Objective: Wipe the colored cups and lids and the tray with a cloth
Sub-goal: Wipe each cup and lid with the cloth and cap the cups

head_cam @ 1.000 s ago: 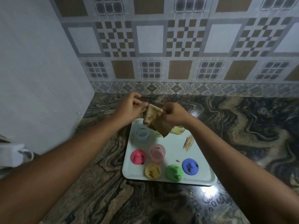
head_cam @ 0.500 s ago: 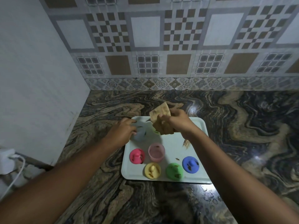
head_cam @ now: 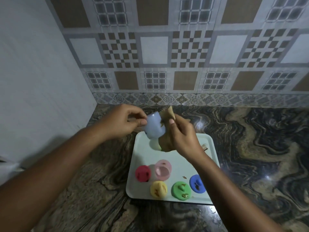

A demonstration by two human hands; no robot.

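Blue cup (head_cam: 154, 128), tipped on its side, is up off the tray (head_cam: 181, 162), above its far left corner, pinched between the thumb and curled fingers of your left hand (head_cam: 123, 122). Your right hand (head_cam: 182, 138) is bunched round the brown cloth (head_cam: 169, 113), thumb up, pressing it to the cup's open end; whether the cloth reaches inside I can't quite tell through the blur. To wipe it well, I'd turn the cup with the left hand while the cloth works round rim and wall, and grip firmly, since smooth plastic may slip. Under your hands a pale cup (head_cam: 154, 144) seems to stand on the tray. Nearer you sit the pink cup (head_cam: 163, 169), red lid (head_cam: 143, 173), yellow lid (head_cam: 158, 189), green lid (head_cam: 182, 190) and blue lid (head_cam: 197, 183), several carrying brown specks; a brown smear (head_cam: 204, 146) marks the tray's right edge.
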